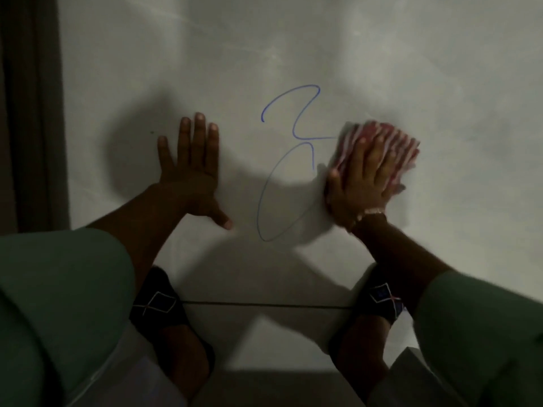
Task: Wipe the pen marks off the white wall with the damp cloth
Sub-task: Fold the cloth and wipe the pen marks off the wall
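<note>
Head view: the left hand (pixel 192 171) lies flat on the wall (pixel 293 39), fingers spread, holding nothing. The right hand (pixel 363 183) presses a red-and-white cloth (pixel 390 142) flat to the wall, fingers extended over it, at the right edge of the blue pen marks (pixel 289 133).

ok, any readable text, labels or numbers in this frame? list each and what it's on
None readable.
Blue pen marks on the white wall: loose loops, no letter or digit.
Red-and-white striped cloth under the right hand: stripes only, blurred.
Dark sandals: diamond outline pattern, no wording.
Left hand and wristband: no text visible.
</note>
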